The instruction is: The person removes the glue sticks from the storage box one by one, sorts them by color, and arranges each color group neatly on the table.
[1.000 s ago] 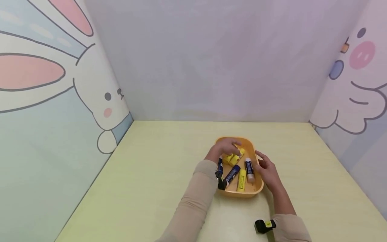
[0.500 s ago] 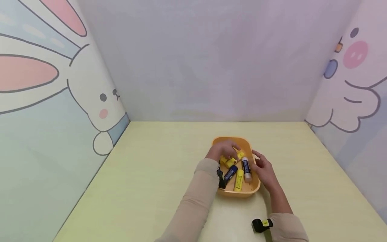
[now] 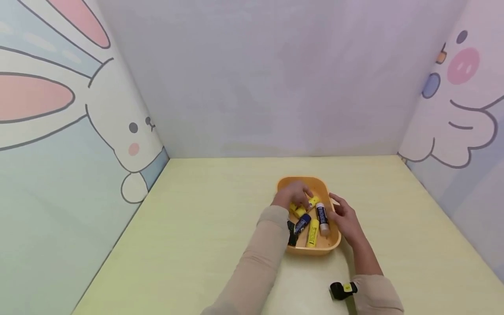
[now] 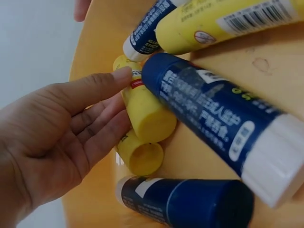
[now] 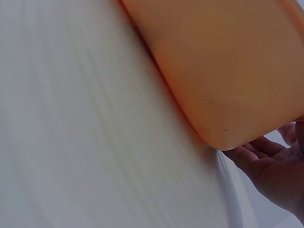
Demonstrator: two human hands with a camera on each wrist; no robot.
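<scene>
The left hand (image 4: 61,128) pinches a yellow glue stick (image 4: 151,114) between thumb and fingers, a second yellow stick (image 4: 143,156) just beside it inside the orange tray (image 3: 315,251). The right hand (image 3: 349,221) grips the tray's right wall, presumably to steady it; a dark-blue stick (image 3: 322,215) lies along that side.

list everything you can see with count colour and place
table: one, pale yellow, foreground
tray: one, orange, on table
yellow glue sticks: three, yellow, in tray
blue glue sticks: three, dark blue, in tray
back wall: one, lilac-grey, far side
cartoon walls: two, pale, left and right
sleeves: two, beige, foreground
wrist cameras: two, black, at sleeve ends
left hand: one, bare, at yellow glue sticks
right hand: one, bare, at tray's right side
</scene>
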